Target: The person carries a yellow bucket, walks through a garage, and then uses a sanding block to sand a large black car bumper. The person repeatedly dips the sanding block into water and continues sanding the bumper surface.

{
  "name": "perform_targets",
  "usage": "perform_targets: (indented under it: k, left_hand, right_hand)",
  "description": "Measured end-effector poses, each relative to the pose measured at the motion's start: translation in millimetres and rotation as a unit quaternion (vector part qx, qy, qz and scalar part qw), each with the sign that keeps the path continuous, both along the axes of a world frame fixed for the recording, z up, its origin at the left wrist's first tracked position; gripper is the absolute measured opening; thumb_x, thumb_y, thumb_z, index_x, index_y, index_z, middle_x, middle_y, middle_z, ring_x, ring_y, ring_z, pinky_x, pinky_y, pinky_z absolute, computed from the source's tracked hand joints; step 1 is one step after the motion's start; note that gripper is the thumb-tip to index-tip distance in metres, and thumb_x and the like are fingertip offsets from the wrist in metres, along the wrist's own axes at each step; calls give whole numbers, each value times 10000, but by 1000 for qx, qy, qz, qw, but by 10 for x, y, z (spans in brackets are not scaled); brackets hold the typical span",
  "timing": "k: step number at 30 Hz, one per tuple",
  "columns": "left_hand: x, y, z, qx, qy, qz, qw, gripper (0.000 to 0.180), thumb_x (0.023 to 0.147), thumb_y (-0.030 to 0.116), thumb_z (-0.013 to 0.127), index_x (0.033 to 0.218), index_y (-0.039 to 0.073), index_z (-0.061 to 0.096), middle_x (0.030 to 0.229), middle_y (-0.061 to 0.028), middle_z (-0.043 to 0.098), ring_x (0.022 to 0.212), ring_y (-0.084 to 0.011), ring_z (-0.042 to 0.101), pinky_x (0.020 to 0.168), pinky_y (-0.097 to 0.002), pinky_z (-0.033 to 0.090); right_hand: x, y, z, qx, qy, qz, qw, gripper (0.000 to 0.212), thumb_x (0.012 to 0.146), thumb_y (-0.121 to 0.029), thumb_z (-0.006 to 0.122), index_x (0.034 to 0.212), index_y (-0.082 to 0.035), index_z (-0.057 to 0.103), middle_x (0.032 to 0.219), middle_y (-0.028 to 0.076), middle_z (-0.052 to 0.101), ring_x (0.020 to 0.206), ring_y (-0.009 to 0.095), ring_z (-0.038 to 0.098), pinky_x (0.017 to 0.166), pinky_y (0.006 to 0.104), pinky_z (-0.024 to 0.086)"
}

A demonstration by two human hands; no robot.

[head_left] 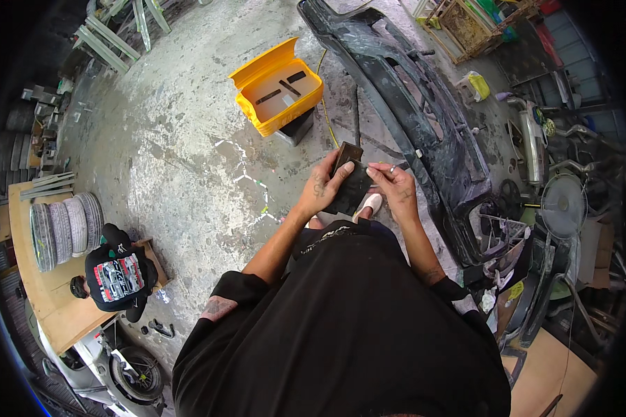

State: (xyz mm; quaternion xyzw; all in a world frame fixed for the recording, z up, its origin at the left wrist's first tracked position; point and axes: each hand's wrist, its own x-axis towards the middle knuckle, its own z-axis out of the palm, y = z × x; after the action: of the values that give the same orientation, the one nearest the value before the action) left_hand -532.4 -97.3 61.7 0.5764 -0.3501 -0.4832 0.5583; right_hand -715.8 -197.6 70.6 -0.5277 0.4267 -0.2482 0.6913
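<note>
Left hand (321, 184) grasps a dark brown block (350, 151) together with a black sheet (354, 186), its thumb pressing the sheet from above. Block and sheet are up in front of the wearer's body, above the floor (188, 139). Right hand (396, 186) appears to pinch the sheet's upper right edge between thumb and fingers.

Judging by how they lie, the handling is only partway: block and sheet are together in the grip, but much of the sheet spreads free beyond the block and is not wrapped around it. Whether anything joins them underneath cannot be told.

Just beyond, a yellow box (295, 111) stands with its flap raised on a dark support (297, 131); a few dark strips (289, 88) lie inside, out of both hands. To the right stretches a dark, grey-smudged bumper (434, 156), untouched. Far left, a co-worker (122, 274) is near upright tyres (66, 222).
</note>
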Motion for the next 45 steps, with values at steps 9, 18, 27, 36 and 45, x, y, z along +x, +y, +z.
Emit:
perform_targets:
  k: [9, 18, 27, 36, 45]
  left_hand:
    - [-95, -33, 28, -2, -74, 8, 997, 526, 1046, 357, 646, 1408, -12, 552, 1093, -99, 714, 955, -131, 633, 842, -307, 523]
    - [-161, -10, -20, -16, -29, 77, 996, 508, 1049, 345, 630, 1410, -8, 575, 1014, -111, 730, 876, -139, 643, 792, -325, 521]
    - [-91, -3, 10, 32, -45, 66, 996, 439, 1071, 370, 577, 1275, -10, 658, 806, -34, 623, 771, -110, 545, 694, -316, 465]
    - [13, 290, -125, 32, -3, -26, 999, 518, 1060, 309, 625, 1445, -27, 538, 1220, -87, 688, 1071, -130, 621, 948, -295, 497]
    - [12, 242, -127, 19, 17, 25, 999, 468, 1031, 307, 659, 1365, -16, 597, 1005, -98, 730, 889, -129, 651, 789, -318, 530]
  right_hand:
    - [-18, 7, 6, -17, 23, -10, 1000, 270, 968, -180, 759, 1118, 44, 747, 966, 100, 770, 773, 162, 738, 717, 266, 599]
    - [-7, 51, 79, -60, 36, -4, 998, 226, 973, -139, 746, 1082, 59, 743, 920, 92, 755, 786, 138, 725, 717, 289, 631]
    - [0, 14, 52, -41, 28, 6, 999, 236, 957, -146, 765, 1067, 62, 744, 926, 97, 756, 793, 146, 728, 722, 292, 634]
    - [-9, -84, 82, -38, 28, -7, 999, 251, 957, -152, 768, 1078, 67, 744, 917, 95, 758, 786, 138, 727, 718, 288, 626]
    - [70, -119, 113, -52, 20, -11, 998, 246, 956, -168, 772, 1057, 56, 756, 918, 89, 759, 799, 129, 720, 701, 288, 627]
